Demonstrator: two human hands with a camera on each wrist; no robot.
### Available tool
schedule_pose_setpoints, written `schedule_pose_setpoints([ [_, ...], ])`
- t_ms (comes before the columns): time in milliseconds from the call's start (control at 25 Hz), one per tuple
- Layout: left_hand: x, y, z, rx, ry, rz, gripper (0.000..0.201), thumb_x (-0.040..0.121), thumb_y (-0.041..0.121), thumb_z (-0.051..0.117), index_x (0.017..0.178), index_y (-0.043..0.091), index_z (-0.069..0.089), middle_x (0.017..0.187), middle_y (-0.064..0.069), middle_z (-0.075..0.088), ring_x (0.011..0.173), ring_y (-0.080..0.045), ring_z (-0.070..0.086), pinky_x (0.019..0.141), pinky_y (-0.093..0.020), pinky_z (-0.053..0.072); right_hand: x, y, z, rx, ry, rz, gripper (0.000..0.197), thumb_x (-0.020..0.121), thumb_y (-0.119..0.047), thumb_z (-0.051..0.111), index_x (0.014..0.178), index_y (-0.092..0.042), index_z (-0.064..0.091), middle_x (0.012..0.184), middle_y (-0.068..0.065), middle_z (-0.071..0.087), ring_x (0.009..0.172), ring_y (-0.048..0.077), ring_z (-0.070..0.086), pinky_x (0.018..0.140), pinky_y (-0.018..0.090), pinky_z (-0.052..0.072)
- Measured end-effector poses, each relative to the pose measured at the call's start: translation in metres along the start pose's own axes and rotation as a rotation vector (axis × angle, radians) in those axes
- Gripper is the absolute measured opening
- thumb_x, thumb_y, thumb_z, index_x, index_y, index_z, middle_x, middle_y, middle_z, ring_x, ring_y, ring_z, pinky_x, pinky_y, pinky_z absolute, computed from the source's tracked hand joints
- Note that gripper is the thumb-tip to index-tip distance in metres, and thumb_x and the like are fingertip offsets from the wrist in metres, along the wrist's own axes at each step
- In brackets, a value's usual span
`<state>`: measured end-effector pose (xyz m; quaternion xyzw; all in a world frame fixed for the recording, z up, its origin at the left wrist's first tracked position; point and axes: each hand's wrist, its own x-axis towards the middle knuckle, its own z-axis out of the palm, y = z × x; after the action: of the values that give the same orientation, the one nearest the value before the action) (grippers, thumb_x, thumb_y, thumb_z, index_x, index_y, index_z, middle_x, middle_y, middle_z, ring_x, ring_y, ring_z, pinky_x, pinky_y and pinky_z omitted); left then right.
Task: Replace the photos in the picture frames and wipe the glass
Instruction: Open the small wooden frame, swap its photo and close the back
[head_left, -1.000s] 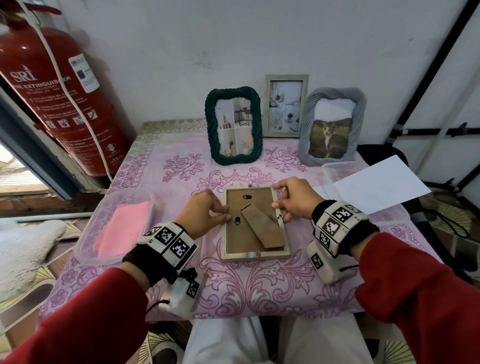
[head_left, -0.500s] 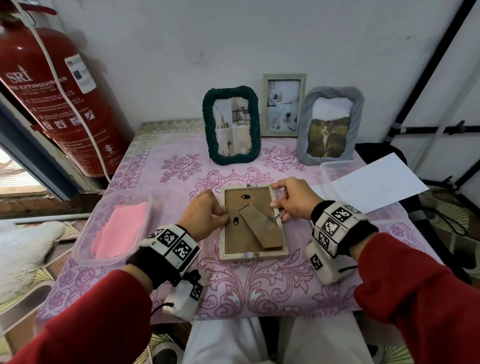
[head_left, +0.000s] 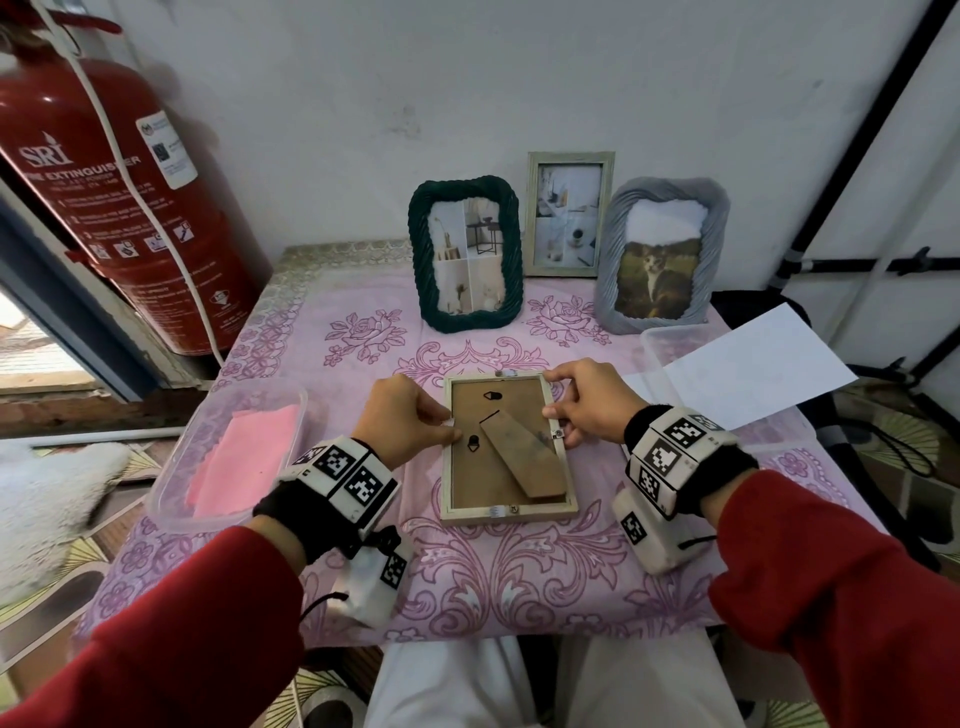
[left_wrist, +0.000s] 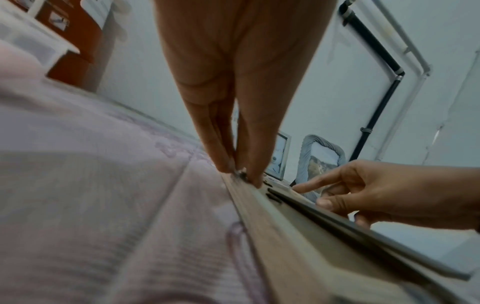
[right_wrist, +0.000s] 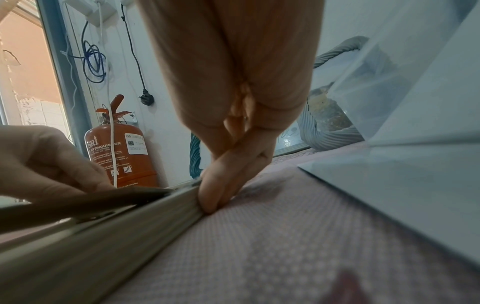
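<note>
Both arms are reaching forward from the lower corners of the head view, each in a red sleeve with a marker-covered block strapped over a black band at the wrist.

The left hand is sitting knuckles-up, fingers curled, with thumb and forefinger tips pressing together in a pinch. In the left wrist view, 2 fingertips are meeting at a narrow point.

The right hand is sitting knuckles-up opposite it. Its forefinger is extending forward, its thumb is pointing inward, and the remaining fingers are curling under. In the right wrist view, its fingertips are pressing downward.
</note>
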<state>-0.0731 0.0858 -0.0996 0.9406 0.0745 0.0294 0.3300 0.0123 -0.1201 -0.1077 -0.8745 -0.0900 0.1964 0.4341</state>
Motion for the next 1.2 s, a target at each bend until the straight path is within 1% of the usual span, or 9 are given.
schedule_pose_setpoints([
  [200, 0.002, 0.007, 0.009, -0.082, 0.116, -0.153, 0.020, 0.066, 0.004, 0.080, 0.082, -0.005, 0.073, 0.084, -0.019, 0.072, 0.071, -0.017, 0.059, 0.068, -0.025, 0.052, -0.002, 0.000, -0.001, -0.003, -0.004, 0.001, 0.057, 0.085, 0.007, 0.061, 0.137, -0.008, 0.043, 0.068, 0.002, 0.056, 0.031, 0.002, 0.053, 0.044, 0.021, 0.054],
  [320, 0.000, 0.005, 0.012, -0.135, 0.137, -0.172, 0.020, 0.067, 0.004, 0.080, 0.083, -0.004, 0.073, 0.083, -0.018, 0.071, 0.067, -0.016, 0.057, 0.057, -0.014, 0.047, -0.002, -0.001, -0.001, 0.003, -0.007, 0.001, 0.056, 0.085, 0.007, 0.060, 0.136, -0.008, 0.043, 0.068, 0.003, 0.057, 0.031, 0.003, 0.053, 0.045, 0.023, 0.055],
  [520, -0.003, 0.001, 0.014, -0.153, 0.126, -0.144, 0.020, 0.070, 0.003, 0.076, 0.088, -0.006, 0.072, 0.082, -0.020, 0.071, 0.066, -0.015, 0.057, 0.055, -0.007, 0.044, -0.003, -0.001, -0.001, 0.012, -0.013, -0.002, 0.055, 0.084, 0.006, 0.062, 0.134, -0.007, 0.045, 0.068, 0.004, 0.055, 0.030, 0.004, 0.052, 0.042, 0.022, 0.053],
  [640, -0.004, -0.001, 0.014, -0.143, 0.113, -0.120, 0.021, 0.071, 0.004, 0.076, 0.089, -0.005, 0.072, 0.079, -0.017, 0.070, 0.071, -0.016, 0.060, 0.064, -0.016, 0.049, -0.003, -0.002, -0.001, 0.018, -0.009, 0.002, 0.054, 0.083, 0.006, 0.062, 0.133, -0.007, 0.046, 0.070, 0.006, 0.054, 0.029, 0.004, 0.052, 0.040, 0.021, 0.052],
  [840, -0.002, -0.009, 0.011, -0.179, 0.133, -0.138, 0.022, 0.065, 0.014, 0.084, 0.081, 0.004, 0.073, 0.068, -0.006, 0.064, 0.063, -0.012, 0.056, 0.054, -0.008, 0.044, -0.003, -0.002, -0.001, 0.026, -0.003, 0.010, 0.054, 0.083, 0.006, 0.063, 0.133, -0.007, 0.046, 0.072, 0.007, 0.054, 0.029, 0.003, 0.052, 0.040, 0.021, 0.052],
  [920, -0.001, -0.012, 0.013, -0.232, 0.106, -0.170, 0.022, 0.066, 0.013, 0.083, 0.081, 0.004, 0.070, 0.068, -0.003, 0.061, 0.060, -0.010, 0.054, 0.055, -0.008, 0.045, -0.003, -0.002, -0.001, 0.026, -0.005, 0.011, 0.054, 0.083, 0.005, 0.063, 0.133, -0.008, 0.046, 0.071, 0.006, 0.053, 0.029, 0.004, 0.052, 0.041, 0.022, 0.053],
  [1040, 0.005, -0.016, 0.013, -0.383, 0.051, -0.232, 0.009, 0.077, 0.010, 0.075, 0.078, 0.006, 0.067, 0.064, -0.003, 0.063, 0.059, -0.012, 0.058, 0.066, -0.022, 0.053, -0.003, -0.003, -0.001, 0.018, -0.009, 0.009, 0.054, 0.083, 0.005, 0.063, 0.133, -0.008, 0.046, 0.072, 0.006, 0.052, 0.030, 0.004, 0.052, 0.041, 0.022, 0.053],
  [1080, 0.008, -0.018, 0.010, -0.480, 0.038, -0.266, 0.008, 0.081, 0.008, 0.070, 0.075, 0.006, 0.066, 0.060, -0.003, 0.065, 0.056, -0.013, 0.059, 0.064, -0.024, 0.055, -0.003, -0.003, -0.001, 0.015, -0.009, 0.009, 0.054, 0.083, 0.005, 0.063, 0.133, -0.008, 0.046, 0.071, 0.005, 0.052, 0.030, 0.004, 0.052, 0.042, 0.022, 0.054],
  [1200, 0.017, -0.023, 0.000, -0.645, -0.060, -0.343, 0.005, 0.082, 0.000, 0.067, 0.078, -0.003, 0.067, 0.053, -0.003, 0.068, 0.045, -0.007, 0.061, 0.051, -0.015, 0.054, -0.004, -0.003, -0.002, 0.015, -0.013, 0.009, 0.054, 0.084, 0.005, 0.063, 0.133, -0.008, 0.045, 0.071, 0.004, 0.052, 0.030, 0.003, 0.052, 0.043, 0.022, 0.054],
])
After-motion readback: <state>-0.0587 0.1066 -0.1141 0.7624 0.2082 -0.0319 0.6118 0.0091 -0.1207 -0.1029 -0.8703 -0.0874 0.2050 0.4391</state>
